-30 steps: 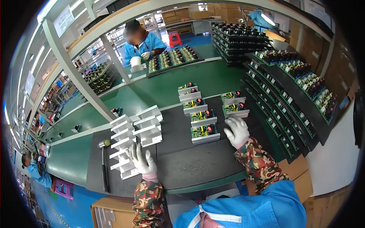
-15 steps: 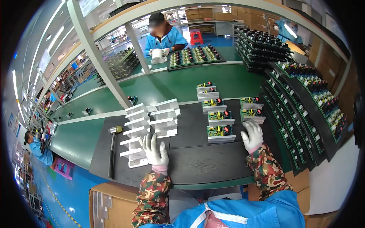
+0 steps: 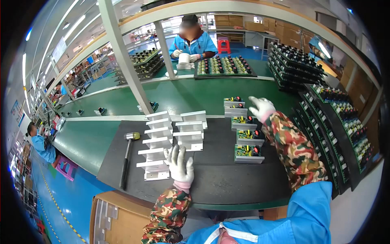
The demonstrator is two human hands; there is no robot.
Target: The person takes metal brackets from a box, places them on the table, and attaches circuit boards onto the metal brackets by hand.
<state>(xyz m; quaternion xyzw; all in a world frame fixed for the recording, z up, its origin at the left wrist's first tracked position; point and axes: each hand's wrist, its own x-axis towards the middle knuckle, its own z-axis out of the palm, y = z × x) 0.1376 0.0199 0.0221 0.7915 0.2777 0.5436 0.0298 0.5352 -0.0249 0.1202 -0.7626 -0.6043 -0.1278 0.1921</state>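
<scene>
My left hand [image 3: 178, 166], in a white glove, is open, fingers apart, beside the front of the bare silver heat sinks [image 3: 157, 153]. These metal brackets stand in two columns on the dark mat; whether the fingertips touch one I cannot tell. My right hand [image 3: 262, 109], also gloved, is open and stretched over the far right of the mat, holding nothing I can see. Just left of it runs a column of green circuit boards on heat sinks [image 3: 248, 153], with yellow and red parts. The right sleeve covers the mat's area beside that column.
A hammer [image 3: 129, 156] lies at the mat's left. Stacked black trays of boards [image 3: 329, 130] rise on the right. Beyond the green conveyor [image 3: 203, 92], a person in blue [image 3: 197, 42] works beside a board tray [image 3: 225, 67]. A metal post [image 3: 124, 57] stands ahead.
My right hand has moved forward from beside the front right boards, and its sleeve now covers where they stood. My left hand stays near the heat sinks. The view has shifted.
</scene>
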